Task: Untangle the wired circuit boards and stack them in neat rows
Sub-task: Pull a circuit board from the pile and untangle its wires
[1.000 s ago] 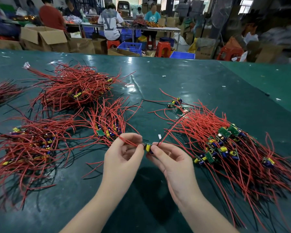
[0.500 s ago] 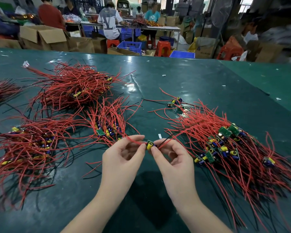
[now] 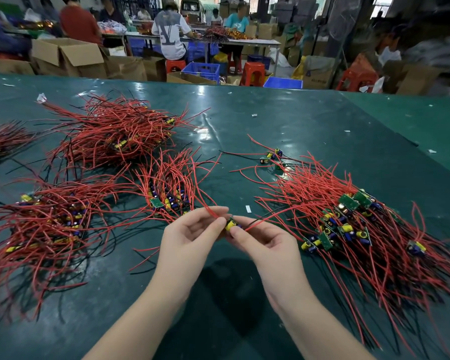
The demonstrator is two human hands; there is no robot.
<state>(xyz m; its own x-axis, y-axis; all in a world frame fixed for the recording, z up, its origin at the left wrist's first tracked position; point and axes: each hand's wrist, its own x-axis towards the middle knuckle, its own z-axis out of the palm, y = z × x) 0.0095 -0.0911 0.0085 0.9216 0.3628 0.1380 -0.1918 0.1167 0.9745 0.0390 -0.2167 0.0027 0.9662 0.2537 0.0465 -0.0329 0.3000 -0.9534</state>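
Holding one small circuit board with a yellow cylindrical part (image 3: 231, 224) between both hands, lifted a little above the dark green bench (image 3: 283, 126), near its front middle. Pinching it from the left side with the left hand (image 3: 190, 236), thumb and forefinger closed on the board, a thin red wire (image 3: 205, 203) running up and away from this grip toward the small pile behind. Pinching it from the right side with the right hand (image 3: 264, 242), fingertips curled in on the board, another red wire and a black one leaving to the right.

Lying to the right: a big tangled heap of red-wired green boards with yellow and blue parts (image 3: 348, 224), wires fanning toward the near edge. Lying just behind the left hand: a smaller bundle of the same boards (image 3: 166, 196). Lying further left: a wide bundle (image 3: 50, 219), and behind it a thick heap of mostly red wires (image 3: 115, 133). Resting apart, behind the right heap: a few loose boards (image 3: 272, 155). Sitting in the background: people at another table (image 3: 244, 42), cardboard boxes (image 3: 68, 57), red stools (image 3: 253, 72).
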